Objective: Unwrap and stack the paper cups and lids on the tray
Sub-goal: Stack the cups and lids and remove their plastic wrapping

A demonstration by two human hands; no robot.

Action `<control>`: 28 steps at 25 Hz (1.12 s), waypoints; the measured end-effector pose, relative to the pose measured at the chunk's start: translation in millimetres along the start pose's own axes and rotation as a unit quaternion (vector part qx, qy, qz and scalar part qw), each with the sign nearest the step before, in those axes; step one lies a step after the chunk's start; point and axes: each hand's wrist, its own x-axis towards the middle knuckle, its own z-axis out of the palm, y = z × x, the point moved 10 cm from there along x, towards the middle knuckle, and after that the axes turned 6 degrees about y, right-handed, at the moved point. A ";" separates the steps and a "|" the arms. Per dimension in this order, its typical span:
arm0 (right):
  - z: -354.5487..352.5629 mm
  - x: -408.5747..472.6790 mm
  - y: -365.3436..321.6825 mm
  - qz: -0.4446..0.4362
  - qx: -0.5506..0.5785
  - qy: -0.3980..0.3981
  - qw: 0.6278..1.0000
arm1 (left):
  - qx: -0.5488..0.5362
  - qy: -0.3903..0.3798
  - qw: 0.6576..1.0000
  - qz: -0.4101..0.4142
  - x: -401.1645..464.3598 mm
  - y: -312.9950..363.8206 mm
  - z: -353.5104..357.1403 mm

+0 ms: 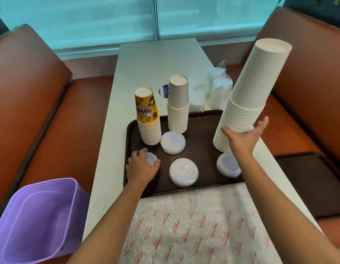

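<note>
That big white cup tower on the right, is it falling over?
It looks tilted. The tall stack of plain white paper cups leans to the right, with the right hand holding it near its base. The yellow printed cup stack and the grey-topped white cup stack stand upright on the dark brown plastic tray.

Both bare forearms reach forward — left hand (141, 167) low, fingers curled in a grip; right hand (245, 136) raised, fingers wrapped, thumb out.
</note>
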 end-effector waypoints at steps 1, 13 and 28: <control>9.8 5.3 -2.3 -0.005 0.005 -0.040 0.999 | 0.001 -0.001 1.000 0.000 1.1 -0.9 0.1; 82.8 -43.5 -22.1 -0.039 0.024 -0.173 0.984 | -0.014 -0.005 1.000 0.003 1.5 -5.7 -0.3; 119.7 -82.5 -25.0 -0.031 0.028 -0.232 0.972 | 0.011 -0.010 1.000 0.010 -8.9 -8.7 -1.6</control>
